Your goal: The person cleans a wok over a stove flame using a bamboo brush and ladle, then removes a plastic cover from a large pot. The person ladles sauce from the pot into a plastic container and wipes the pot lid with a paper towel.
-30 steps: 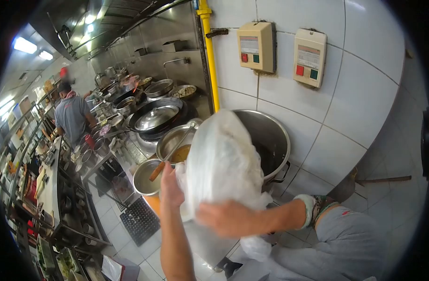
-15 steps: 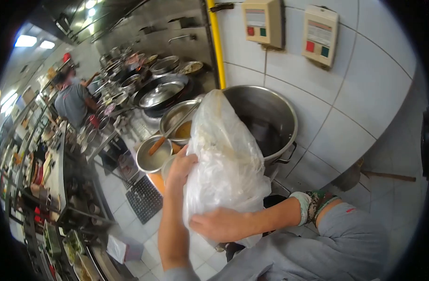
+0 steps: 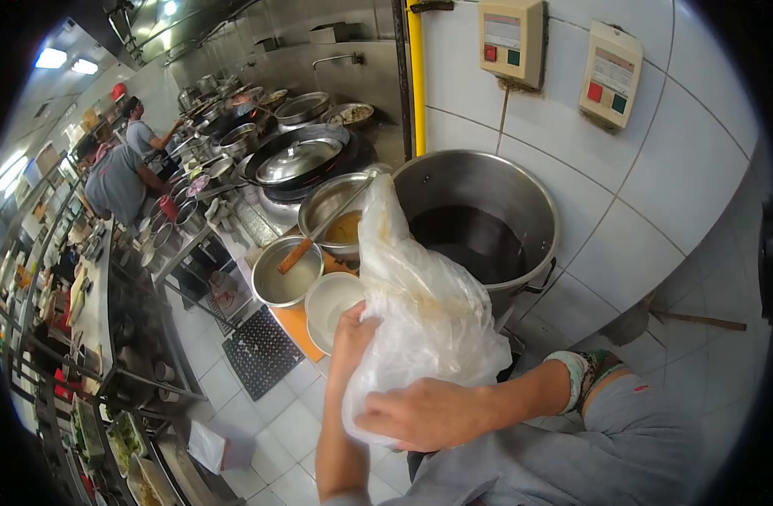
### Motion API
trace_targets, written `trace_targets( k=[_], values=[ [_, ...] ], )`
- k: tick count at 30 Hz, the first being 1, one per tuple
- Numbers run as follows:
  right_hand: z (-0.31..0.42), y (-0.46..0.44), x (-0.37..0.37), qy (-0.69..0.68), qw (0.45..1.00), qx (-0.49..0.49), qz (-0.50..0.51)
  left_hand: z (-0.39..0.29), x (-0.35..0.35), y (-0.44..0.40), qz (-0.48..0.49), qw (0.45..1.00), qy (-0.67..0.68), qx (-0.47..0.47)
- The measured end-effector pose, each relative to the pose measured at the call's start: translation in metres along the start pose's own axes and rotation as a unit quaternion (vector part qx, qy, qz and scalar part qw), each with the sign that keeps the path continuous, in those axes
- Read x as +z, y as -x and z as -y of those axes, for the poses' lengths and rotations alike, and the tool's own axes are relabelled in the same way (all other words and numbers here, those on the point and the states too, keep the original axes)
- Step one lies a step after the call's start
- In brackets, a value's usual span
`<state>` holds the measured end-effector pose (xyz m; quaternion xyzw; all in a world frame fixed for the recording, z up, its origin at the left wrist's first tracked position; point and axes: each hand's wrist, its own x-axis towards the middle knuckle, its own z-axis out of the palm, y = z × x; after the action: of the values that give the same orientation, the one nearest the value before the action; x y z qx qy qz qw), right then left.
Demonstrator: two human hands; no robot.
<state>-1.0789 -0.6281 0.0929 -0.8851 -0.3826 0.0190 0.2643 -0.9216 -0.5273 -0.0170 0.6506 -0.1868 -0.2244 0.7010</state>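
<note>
A large, crumpled translucent plastic bag (image 3: 433,308) is held in front of my body, its narrow end pointing up and away. My left hand (image 3: 355,333) grips the bag's left side. Lower down, my right hand (image 3: 420,413) is closed on the bag's near end, fingers pressed into the plastic. Just beyond the bag stands a deep steel pot (image 3: 542,215) with dark liquid inside. A white bowl (image 3: 326,305) sits left of the bag, beside a steel bowl of pale liquid (image 3: 289,282). What the bag contains is unclear.
A wooden-handled ladle (image 3: 295,255) lies across a bowl with yellow liquid (image 3: 346,228). Behind is a lidded wok (image 3: 298,160). Two co-workers (image 3: 121,181) (image 3: 146,139) stand at the far left by the stoves. Two switch boxes (image 3: 511,42) (image 3: 610,76) hang on the tiled wall.
The bag has tilted lower and moved right, showing more of the pot and the white bowl. Both hands have moved slightly right and stay on the bag. The view has shifted, and another co-worker is clearer.
</note>
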Motion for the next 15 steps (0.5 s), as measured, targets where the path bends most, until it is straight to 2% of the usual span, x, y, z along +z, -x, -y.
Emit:
trace_targets(
  k=[2,4,9,11,13,15],
  values=[
    [0.002,-0.003,0.008,-0.004,1.0,-0.003,-0.011,0.009,-0.001,0.003,-0.002,1.0,0.004,0.009],
    [0.004,-0.004,0.016,-0.013,1.0,0.017,-0.005,0.018,-0.003,0.003,-0.032,0.972,-0.194,0.132],
    [0.002,0.01,0.04,-0.062,0.997,0.053,0.01,0.031,0.003,0.022,-0.036,0.955,-0.247,0.163],
    [-0.003,0.02,0.053,-0.102,0.991,0.087,0.007,0.043,0.004,0.027,-0.014,0.926,-0.302,0.225],
    [-0.005,0.029,0.063,-0.112,0.986,0.115,0.033,0.048,0.01,0.032,-0.007,0.931,-0.309,0.192],
    [-0.008,0.037,0.074,-0.118,0.981,0.143,0.057,0.05,0.013,0.033,0.002,0.919,-0.326,0.22]
  ],
)
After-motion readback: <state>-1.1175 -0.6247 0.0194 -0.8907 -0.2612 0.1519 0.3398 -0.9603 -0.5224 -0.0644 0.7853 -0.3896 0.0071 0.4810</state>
